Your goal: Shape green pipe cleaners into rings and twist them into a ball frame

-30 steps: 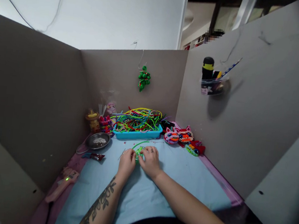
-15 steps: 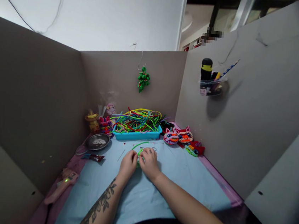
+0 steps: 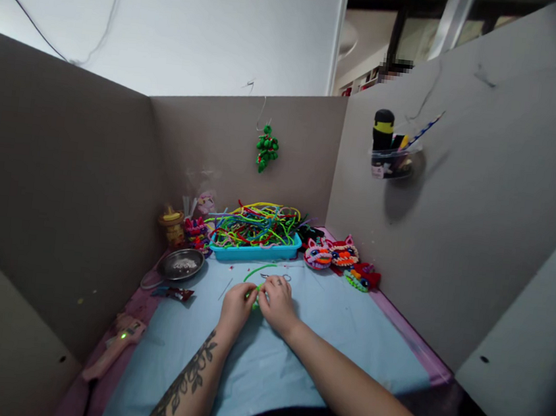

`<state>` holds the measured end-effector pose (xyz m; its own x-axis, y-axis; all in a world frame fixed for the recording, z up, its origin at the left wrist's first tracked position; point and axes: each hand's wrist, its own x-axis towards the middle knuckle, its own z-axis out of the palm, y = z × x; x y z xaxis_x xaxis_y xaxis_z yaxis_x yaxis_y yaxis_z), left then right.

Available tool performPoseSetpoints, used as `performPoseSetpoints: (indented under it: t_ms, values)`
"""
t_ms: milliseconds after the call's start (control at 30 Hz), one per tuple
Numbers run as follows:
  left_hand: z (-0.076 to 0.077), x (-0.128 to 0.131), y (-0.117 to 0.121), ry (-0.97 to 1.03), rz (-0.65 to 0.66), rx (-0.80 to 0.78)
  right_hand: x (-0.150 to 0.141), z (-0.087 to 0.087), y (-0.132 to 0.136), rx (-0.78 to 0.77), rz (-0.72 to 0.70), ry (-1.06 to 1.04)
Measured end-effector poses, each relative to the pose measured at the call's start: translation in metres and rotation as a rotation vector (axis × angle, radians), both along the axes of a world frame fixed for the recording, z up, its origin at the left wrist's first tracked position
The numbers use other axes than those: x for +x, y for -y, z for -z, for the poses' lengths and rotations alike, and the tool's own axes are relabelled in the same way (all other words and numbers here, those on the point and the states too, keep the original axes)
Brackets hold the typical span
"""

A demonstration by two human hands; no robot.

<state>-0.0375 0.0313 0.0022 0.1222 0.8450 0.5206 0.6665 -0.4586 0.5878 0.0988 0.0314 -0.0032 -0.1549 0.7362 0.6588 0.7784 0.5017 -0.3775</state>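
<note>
My left hand (image 3: 238,302) and my right hand (image 3: 278,304) meet over the blue cloth, fingers closed. Between their fingertips they pinch a green pipe cleaner piece (image 3: 255,303), mostly covered by the fingers. A loose green pipe cleaner (image 3: 259,269) curves on the cloth just beyond the hands. Small scissors (image 3: 285,277) lie behind my right hand, partly hidden by it. To the left of my left hand rests a thin straight rod (image 3: 225,288).
A blue tray (image 3: 253,254) heaped with colourful pipe cleaners stands at the back. Finished fuzzy figures (image 3: 345,255) sit to its right, a metal dish (image 3: 181,265) to its left. A pink glue gun (image 3: 114,346) lies at the left edge. Grey panels (image 3: 246,132) enclose the table.
The hands stay together, and the fingers shift on the green piece, covering more of it than a second ago. The scissors behind my right hand have come into clearer view.
</note>
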Motion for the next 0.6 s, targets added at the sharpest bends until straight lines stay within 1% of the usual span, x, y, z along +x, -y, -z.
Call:
performPoseSetpoints:
  t_ms: [133, 367, 467, 600]
  values:
    - [0.0012, 0.0, -0.0003, -0.018, -0.005, 0.023, 0.0001, 0.0011, -0.0006, 0.0, -0.014, -0.026]
    - [0.0007, 0.0016, 0.003, -0.154, -0.034, 0.101, -0.0006, 0.001, 0.0002, -0.014, -0.009, -0.053]
    - [0.0013, 0.0019, 0.003, -0.113, -0.022, 0.094, -0.0013, 0.0007, 0.0009, -0.009, 0.006, -0.062]
    - [0.002, 0.0013, 0.0021, -0.024, 0.034, 0.067, -0.0002, 0.0002, -0.0002, 0.005, 0.033, -0.068]
